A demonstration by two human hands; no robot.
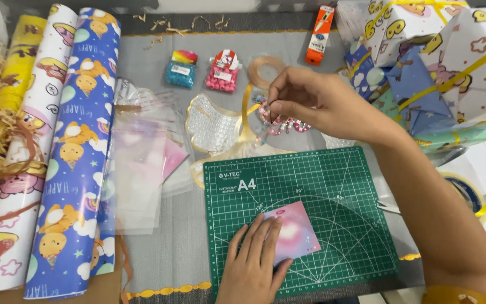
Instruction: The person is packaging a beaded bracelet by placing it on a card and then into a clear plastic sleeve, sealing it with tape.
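On the green cutting mat [333,186], a pink and purple card [295,232] is pressed flat by the left hand [254,264], whose fingers are spread open over the card's left part; nothing is gripped by it. Beyond the mat's far edge, the right hand [316,104] is reached across with thumb and forefinger pinched on a string of small pink and white beads [279,121], which is draped down onto the grey table cover [158,247]. Just beside the beads, a clear packet of white beads with a gold rim [212,124] is laid, and a roll of pale ribbon [262,70] is seen behind the fingers. Further back, a bag of blue beads [180,70] and a bag of pink beads [222,71] are set side by side, with an orange glue box [319,35] near them. Clear plastic sleeves [139,169] are piled to the left of the mat, and rolls of patterned wrapping paper [74,157] are laid along the left edge. Wrapped parcels [440,50] are stacked at the right.
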